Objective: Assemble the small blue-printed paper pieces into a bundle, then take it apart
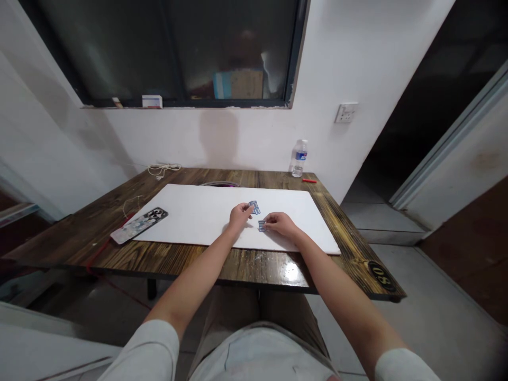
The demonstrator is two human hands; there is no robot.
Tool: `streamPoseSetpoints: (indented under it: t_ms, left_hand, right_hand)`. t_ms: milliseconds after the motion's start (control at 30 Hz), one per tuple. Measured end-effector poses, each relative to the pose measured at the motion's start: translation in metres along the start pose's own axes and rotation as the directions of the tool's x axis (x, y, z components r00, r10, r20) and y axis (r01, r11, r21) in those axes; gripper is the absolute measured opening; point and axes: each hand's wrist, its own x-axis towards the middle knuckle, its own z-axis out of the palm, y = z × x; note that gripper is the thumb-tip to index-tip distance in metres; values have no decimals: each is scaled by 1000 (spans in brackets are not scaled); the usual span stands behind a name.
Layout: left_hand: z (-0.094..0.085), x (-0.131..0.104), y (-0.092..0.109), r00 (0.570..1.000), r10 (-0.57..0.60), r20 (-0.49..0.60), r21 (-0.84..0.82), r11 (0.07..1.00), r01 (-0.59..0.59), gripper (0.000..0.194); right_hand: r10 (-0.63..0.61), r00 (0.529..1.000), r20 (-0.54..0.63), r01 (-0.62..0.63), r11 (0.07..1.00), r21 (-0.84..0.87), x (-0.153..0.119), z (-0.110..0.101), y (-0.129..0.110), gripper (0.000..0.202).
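Over the white board [198, 211] on the table, my left hand [239, 215] pinches a small flat blue-and-white patterned piece [254, 207], which juts out past the fingertips. Close by, to the right and a little nearer to me, my right hand [281, 224] grips a second small piece [261, 226], dark blue with pale bars, between thumb and fingers. A narrow gap separates the two pieces. Both are too small in view for me to tell exactly what they are.
A phone in a patterned case [139, 225] lies across the board's left edge. Behind the board are a coiled white cable [163, 169], a clear water bottle [299, 159] and a red pen-like stick [309, 181]. A round black plate [381, 275] marks the table's right corner.
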Motion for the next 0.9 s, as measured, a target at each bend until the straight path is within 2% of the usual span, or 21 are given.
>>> streamPoseSetpoints:
  t_ms: [133, 267, 400, 467, 633, 700, 800, 900]
  left_hand:
    - [-1, -3, 4, 999, 14, 39, 43, 999, -15, 24]
    - [0, -8, 8, 986, 26, 163, 101, 994, -43, 24]
    - [2, -10, 7, 971, 20, 240, 97, 994, -44, 27]
    - [2, -8, 4, 975, 18, 220, 68, 997, -34, 28]
    - [0, 1, -3, 998, 36, 48, -17, 999, -35, 31]
    - [-1, 3, -5, 999, 35, 12, -27, 999, -35, 31]
    - [-1, 2, -4, 999, 31, 26, -24, 999, -31, 30]
    - [0, -3, 0, 994, 36, 100, 4, 999, -37, 29]
  right_hand:
    - [-31, 998, -51, 30, 999, -22, 1, 0, -1, 35]
    - [-38, 988, -147, 46, 998, 48, 2, -1, 0, 36]
    - [-31, 992, -123, 38, 998, 53, 3, -2, 1, 33]
    - [-26, 995, -101, 29, 999, 25, 2, -2, 0, 32]
    - [-25, 999, -32, 20, 989, -147, 0, -1, -2, 25]
    - [-26, 999, -32, 18, 976, -218, 0, 0, -2, 22]
    - [-35, 998, -58, 21, 972, -234, 0, 0, -3, 24]
    - [-56, 991, -123, 38, 989, -144, 2, 0, -2, 30]
